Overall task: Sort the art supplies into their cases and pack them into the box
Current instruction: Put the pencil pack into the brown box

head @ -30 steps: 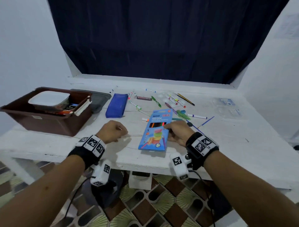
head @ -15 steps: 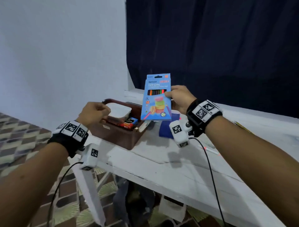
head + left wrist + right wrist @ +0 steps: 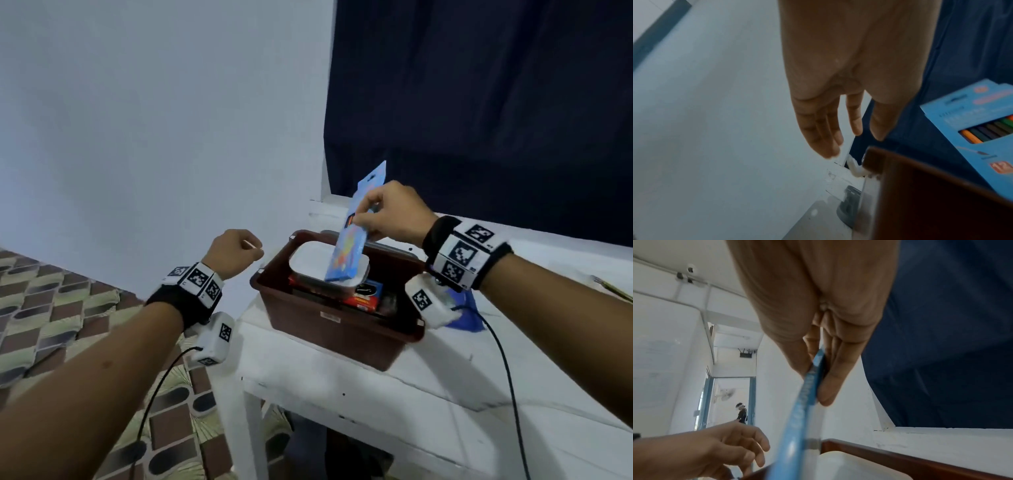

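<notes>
At the left end of the white painted wooden table [image 3: 342,370], a dark brown rectangular plastic box [image 3: 329,325] sits close to the near edge. Over the box, the right hand [image 3: 390,216] pinches a flat light-blue cardboard pack of coloured pencils [image 3: 349,246] between the thumb on one face and the fingers on the other, as the right wrist view shows edge-on. The pack stands steeply tilted, its hanging tab uppermost, and its lower end is at the lid of a white-lidded shallow container [image 3: 318,263] that lies inside the box toward its left side; whether the two touch cannot be told. Beside that container, nearer the right of the box, lie a red carton [image 3: 361,303] and a small dark packet with a blue edge [image 3: 368,289], both only partly seen.

The left hand [image 3: 233,253] hangs in the air just left of the box, off the table's end and apart from the box rim. Its fingers are loosely curled and hold nothing; a thin pale streak near the fingertips is too small to identify.

Just right of the box, behind the right wrist camera, a blue fabric pouch [image 3: 471,317] lies on the table. A dark navy curtain [image 3: 479,102] hangs on the far side, and a patterned tile floor [image 3: 51,308] shows to the left.
</notes>
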